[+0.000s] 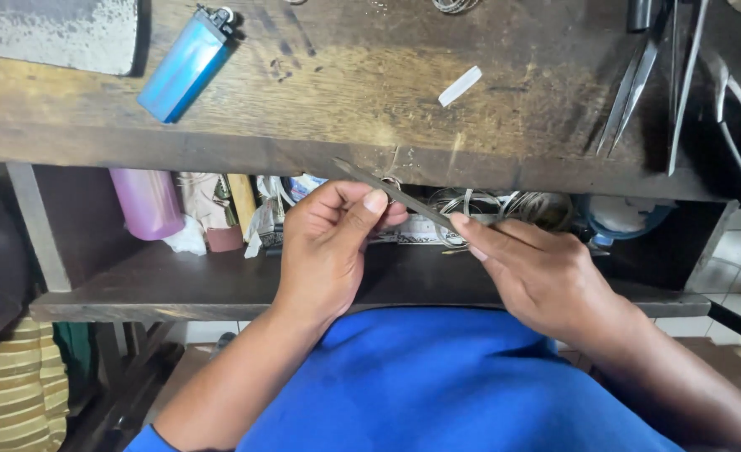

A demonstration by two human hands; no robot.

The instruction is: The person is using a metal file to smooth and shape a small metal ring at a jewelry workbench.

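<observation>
My right hand (546, 272) grips a thin grey metal file (395, 194) that slants up to the left, its tip reaching the front edge of the wooden bench (303, 151). My left hand (333, 238) pinches a small metal ring (391, 182) between thumb and fingers, pressed against the file just below the bench edge. Most of the ring is hidden by my fingers. Both hands sit in front of the lower shelf (178, 285), above my blue shirt.
On the bench top lie a blue lighter (184, 65), a small white strip (460, 85) and tweezers and pliers (638, 75) at the right. The shelf holds a pink bottle (146, 202), crumpled paper and coils of wire (504, 205). A striped cloth (15, 393) is at lower left.
</observation>
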